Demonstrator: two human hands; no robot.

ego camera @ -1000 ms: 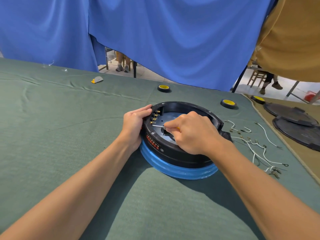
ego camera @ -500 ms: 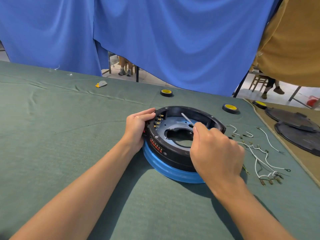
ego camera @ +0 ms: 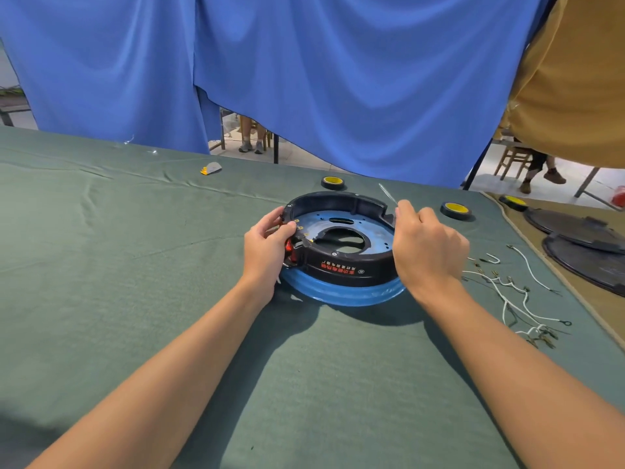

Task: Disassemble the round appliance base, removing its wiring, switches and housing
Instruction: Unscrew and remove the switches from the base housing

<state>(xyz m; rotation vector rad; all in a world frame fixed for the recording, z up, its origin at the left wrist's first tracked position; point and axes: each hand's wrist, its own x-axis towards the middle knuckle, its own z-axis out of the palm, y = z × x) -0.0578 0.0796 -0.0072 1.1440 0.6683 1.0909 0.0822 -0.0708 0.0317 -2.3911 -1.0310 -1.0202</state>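
I'm seeing base (ego camera: 341, 265) mid-desk between hands, left hand (ego camera: 265, 252) gripping its left rim, right hand (ego camera: 427, 248) pinching tool (ego camera: 388, 194), now moving out to right rim.

Black housing (ego camera: 341, 265) with red lettering on a blue base ring (ego camera: 341, 294) — green tablecloth (ego camera: 135, 282), white wires (ego camera: 514, 296).

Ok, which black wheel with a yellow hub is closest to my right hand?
The middle black yellow-hubbed wheel, just beyond your right hand; the left wheel and far-right wheel lie farther.
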